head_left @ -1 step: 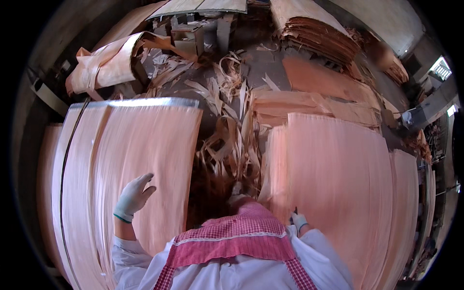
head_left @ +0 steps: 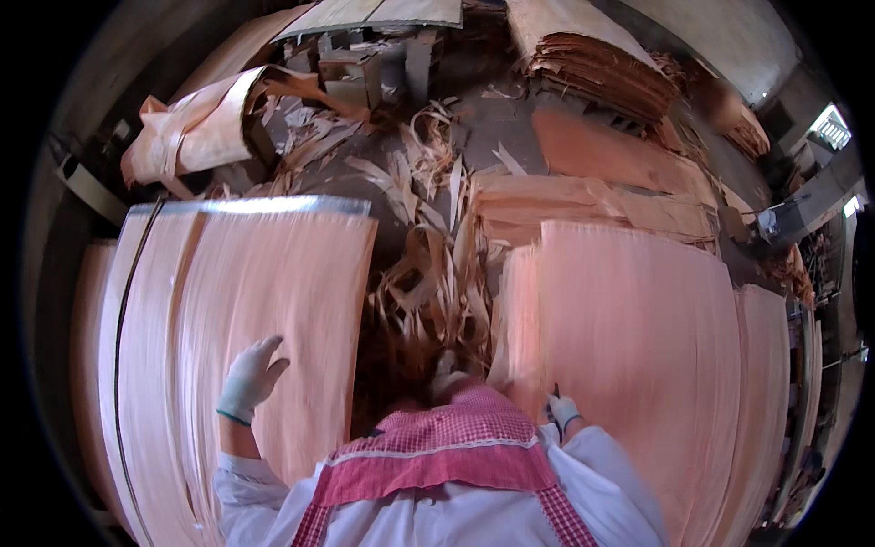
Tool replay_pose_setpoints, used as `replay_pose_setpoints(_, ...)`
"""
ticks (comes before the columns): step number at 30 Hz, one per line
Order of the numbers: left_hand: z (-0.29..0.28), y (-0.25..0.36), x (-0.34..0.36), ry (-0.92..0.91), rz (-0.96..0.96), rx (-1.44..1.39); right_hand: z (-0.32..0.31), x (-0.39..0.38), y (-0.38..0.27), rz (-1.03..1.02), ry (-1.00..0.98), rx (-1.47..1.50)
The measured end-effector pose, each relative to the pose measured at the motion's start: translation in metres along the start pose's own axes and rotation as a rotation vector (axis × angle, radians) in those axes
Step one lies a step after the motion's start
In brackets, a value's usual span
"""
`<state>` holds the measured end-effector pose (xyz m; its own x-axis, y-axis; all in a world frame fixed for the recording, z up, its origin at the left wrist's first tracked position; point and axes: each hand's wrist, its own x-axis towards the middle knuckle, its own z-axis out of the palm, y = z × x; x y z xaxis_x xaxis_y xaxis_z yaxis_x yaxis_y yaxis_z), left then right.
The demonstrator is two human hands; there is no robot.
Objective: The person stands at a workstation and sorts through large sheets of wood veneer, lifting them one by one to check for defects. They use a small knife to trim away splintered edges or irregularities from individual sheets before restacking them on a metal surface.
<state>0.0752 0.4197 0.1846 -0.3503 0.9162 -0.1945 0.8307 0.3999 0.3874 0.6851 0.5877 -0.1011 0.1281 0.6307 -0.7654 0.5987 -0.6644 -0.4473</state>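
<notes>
My left hand [head_left: 250, 381], in a white knit glove with a green cuff edge, is over the left sheet of pale pinkish wood veneer [head_left: 301, 273]. Its fingers are stretched out with the thumb apart, and nothing is in it. Whether the palm touches the veneer I cannot tell. My right hand [head_left: 564, 410], also gloved, is closed around a small dark tool [head_left: 557, 392] that sticks up past the fingers; its kind is too small to make out. That hand is by the near left part of the right veneer stack [head_left: 638, 319].
A dark strap or rod [head_left: 132, 283] runs lengthwise over the left sheet, whose far edge carries a shiny metal strip [head_left: 264, 206]. Curled veneer scraps [head_left: 437, 273] fill the gap between the stacks. Farther off are a bent veneer bundle [head_left: 196, 137] and a thick veneer pile [head_left: 602, 77].
My left hand is slightly lower in the picture, still with its fingers out. The left sheet's far edge sits a little lower too. The right hand keeps the dark tool.
</notes>
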Motion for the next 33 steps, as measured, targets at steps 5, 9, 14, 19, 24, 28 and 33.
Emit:
replay_pose_setpoints(5, 0.008, -0.017, 0.086, 0.064, -0.147, -0.186, -0.004, 0.131, -0.223, -0.314, -0.068, -0.297)
replay_pose_setpoints(9, 0.007, -0.01, 0.167, 0.111, -0.199, -0.131, 0.006, 0.189, -0.406, -0.54, -0.115, -0.12)
replay_pose_setpoints(14, 0.013, -0.023, 0.267, 0.166, -0.42, -0.129, 0.073, 0.226, -0.584, -0.57, -0.215, -0.057)
replay_pose_setpoints(19, -0.009, -0.022, 0.394, 0.064, -0.432, -0.246, 0.096, 0.295, -0.682, -0.753, -0.311, -0.371)
replay_pose_setpoints(24, -0.02, -0.023, 0.47, 0.24, -0.314, -0.395, 0.082, 0.389, -0.741, -0.547, -0.205, -0.564)
replay_pose_setpoints(28, -0.032, -0.042, 0.498, 0.449, -0.545, -0.381, 0.097, 0.446, -0.819, -0.71, -0.087, -1.282)
replay_pose_setpoints(33, 0.0, -0.062, 0.538, 0.621, -0.83, -0.409, 0.19, 0.532, -0.984, -0.906, -0.135, -1.476)
